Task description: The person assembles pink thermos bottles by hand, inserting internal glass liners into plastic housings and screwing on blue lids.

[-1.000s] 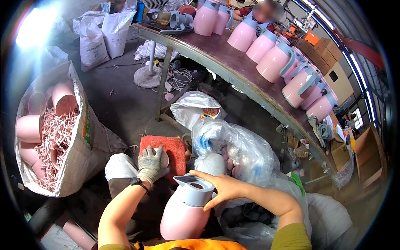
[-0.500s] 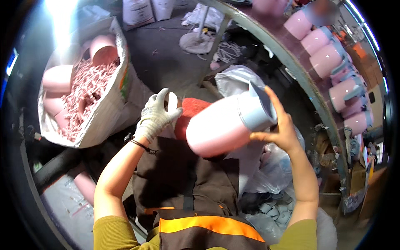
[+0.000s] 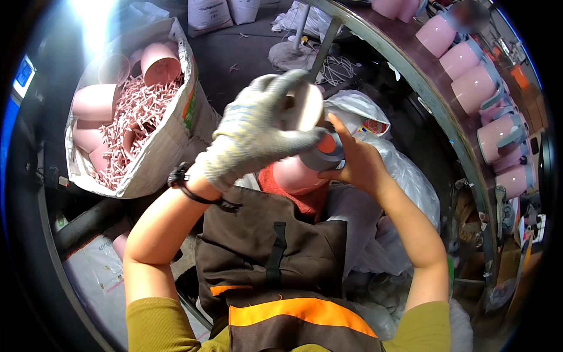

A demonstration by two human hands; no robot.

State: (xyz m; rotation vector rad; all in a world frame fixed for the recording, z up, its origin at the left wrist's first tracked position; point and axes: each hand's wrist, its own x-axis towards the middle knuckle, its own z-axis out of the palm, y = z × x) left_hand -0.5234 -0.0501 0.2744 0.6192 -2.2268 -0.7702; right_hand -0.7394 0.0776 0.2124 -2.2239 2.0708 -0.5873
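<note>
A tilted, glossy pink jug with a grey-blue plastic collar is held in front of the body, its mouth turned to the upper right. The collar is gripped by the bare right hand, with the thumb and fingers closed around its side. A pale, round, shallow piece is clasped between the thumb and fingers of the left hand, which is covered by a whitish knitted glove; the piece is held just above the collar, though whether the two touch cannot be told, and its exact kind is partly hidden by the fingers.

Below the jug, a red cloth pad is seen beside a dark brown apron. To the left, a white woven sack is filled with small pink plastic scraps and pink cylindrical shells. To the right, a clear plastic bag is placed near a dark-topped table, on which several pink-and-grey jugs are lined up.
</note>
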